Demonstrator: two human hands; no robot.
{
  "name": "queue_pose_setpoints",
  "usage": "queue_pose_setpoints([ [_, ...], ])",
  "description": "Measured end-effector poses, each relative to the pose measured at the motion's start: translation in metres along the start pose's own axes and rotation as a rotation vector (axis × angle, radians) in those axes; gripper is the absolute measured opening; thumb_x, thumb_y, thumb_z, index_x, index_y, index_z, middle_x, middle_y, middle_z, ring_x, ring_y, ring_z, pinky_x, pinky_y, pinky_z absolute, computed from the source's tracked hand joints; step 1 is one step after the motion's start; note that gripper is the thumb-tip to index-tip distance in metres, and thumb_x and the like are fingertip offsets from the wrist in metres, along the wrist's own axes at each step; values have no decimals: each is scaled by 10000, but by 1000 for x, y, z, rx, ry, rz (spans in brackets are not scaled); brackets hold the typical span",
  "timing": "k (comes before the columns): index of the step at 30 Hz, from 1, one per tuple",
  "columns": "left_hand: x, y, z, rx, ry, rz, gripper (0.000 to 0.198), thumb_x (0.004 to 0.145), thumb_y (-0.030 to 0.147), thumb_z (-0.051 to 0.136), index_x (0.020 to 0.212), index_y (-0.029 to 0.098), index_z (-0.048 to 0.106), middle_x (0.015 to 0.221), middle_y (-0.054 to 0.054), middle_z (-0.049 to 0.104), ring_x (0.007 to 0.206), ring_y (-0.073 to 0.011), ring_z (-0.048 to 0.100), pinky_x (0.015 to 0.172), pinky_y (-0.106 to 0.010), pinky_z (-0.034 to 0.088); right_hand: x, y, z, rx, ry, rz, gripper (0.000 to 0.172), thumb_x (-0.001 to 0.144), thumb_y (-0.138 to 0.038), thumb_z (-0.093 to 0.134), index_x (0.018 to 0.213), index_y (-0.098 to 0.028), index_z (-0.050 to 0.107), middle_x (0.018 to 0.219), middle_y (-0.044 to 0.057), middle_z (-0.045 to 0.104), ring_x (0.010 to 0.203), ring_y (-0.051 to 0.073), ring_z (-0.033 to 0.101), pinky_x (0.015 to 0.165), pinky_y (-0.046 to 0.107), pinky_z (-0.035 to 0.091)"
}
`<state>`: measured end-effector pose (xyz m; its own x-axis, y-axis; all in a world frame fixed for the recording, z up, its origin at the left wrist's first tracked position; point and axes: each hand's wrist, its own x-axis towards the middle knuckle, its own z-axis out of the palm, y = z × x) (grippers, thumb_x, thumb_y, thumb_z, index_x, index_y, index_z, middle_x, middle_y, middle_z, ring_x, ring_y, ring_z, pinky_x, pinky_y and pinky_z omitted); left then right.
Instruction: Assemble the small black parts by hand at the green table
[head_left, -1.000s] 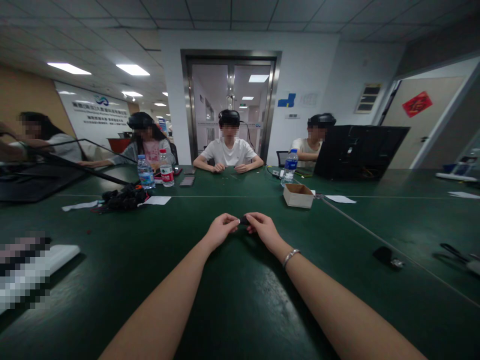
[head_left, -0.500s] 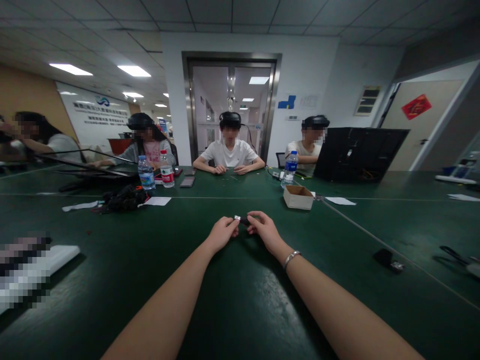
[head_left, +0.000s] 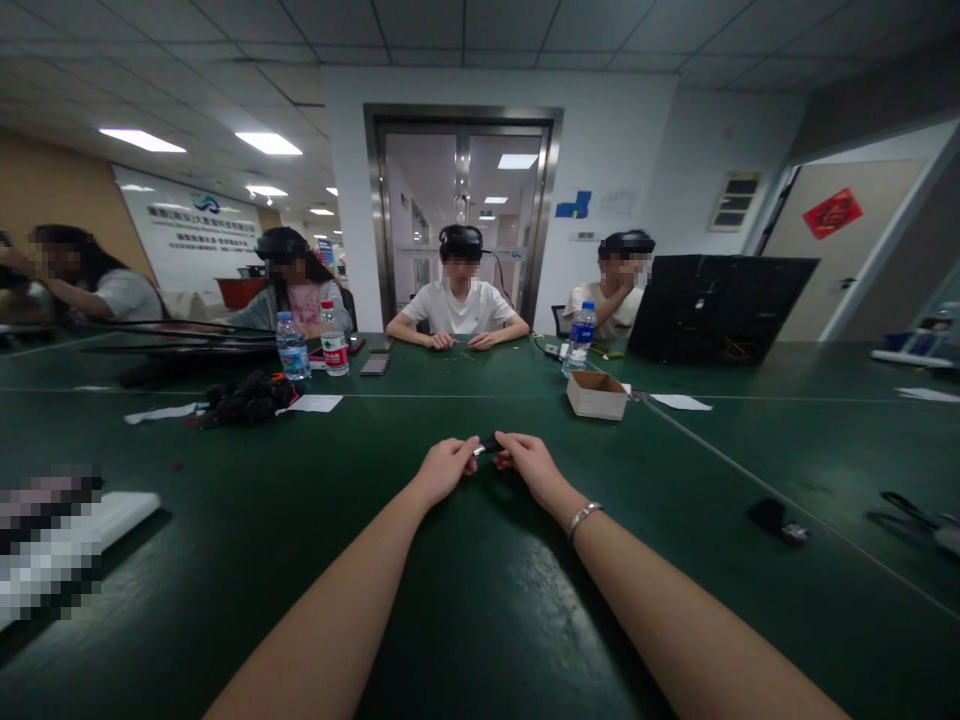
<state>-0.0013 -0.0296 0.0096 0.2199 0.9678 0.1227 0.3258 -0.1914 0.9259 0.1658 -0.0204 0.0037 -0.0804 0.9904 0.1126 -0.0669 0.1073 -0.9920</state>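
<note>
Just above the green table, my two hands meet around a small black object with a shiny silver end, whose kind is too small to make out. My left hand pinches its silver end between thumb and fingers. On the black end, my right hand has its fingers closed; a silver bracelet circles that wrist. My fingertips hide part of the object.
An open cardboard box sits beyond my right hand, near a water bottle. To the left lie a black cable bundle and paper. A small black item is at right. Several people sit opposite.
The small object has tilted, its black end now higher, and my left fingers cover more of its silver end. At right, a co-worker has raised a hand toward the face.
</note>
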Motion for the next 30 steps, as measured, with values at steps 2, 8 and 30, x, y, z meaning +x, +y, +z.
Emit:
queue_pose_setpoints([
  [2, -1, 0, 1, -27, 4, 11, 422, 784, 553, 473, 691, 152, 568, 689, -22, 581, 660, -144, 559, 681, -285, 451, 0, 0, 1, 9, 11, 10, 374, 630, -492, 707, 686, -125, 659, 588, 18, 600, 559, 111, 551, 555, 236, 435],
  [8, -2, 1, 2, -119, 47, 49, 336, 692, 425, 664, 872, 167, 546, 900, -35, 599, 637, -99, 544, 621, -248, 455, -1, -1, 1, 29, 51, 19, 382, 616, -491, 718, 689, -122, 654, 589, 25, 603, 553, 115, 555, 564, 244, 452],
  [30, 1, -1, 4, -63, -46, 8, 398, 815, 512, 453, 772, 140, 590, 777, -47, 608, 706, -141, 554, 654, -273, 444, -1, -2, 2, 42, 61, 9, 397, 600, -507, 724, 677, -124, 651, 569, 25, 600, 526, 116, 545, 534, 244, 441],
])
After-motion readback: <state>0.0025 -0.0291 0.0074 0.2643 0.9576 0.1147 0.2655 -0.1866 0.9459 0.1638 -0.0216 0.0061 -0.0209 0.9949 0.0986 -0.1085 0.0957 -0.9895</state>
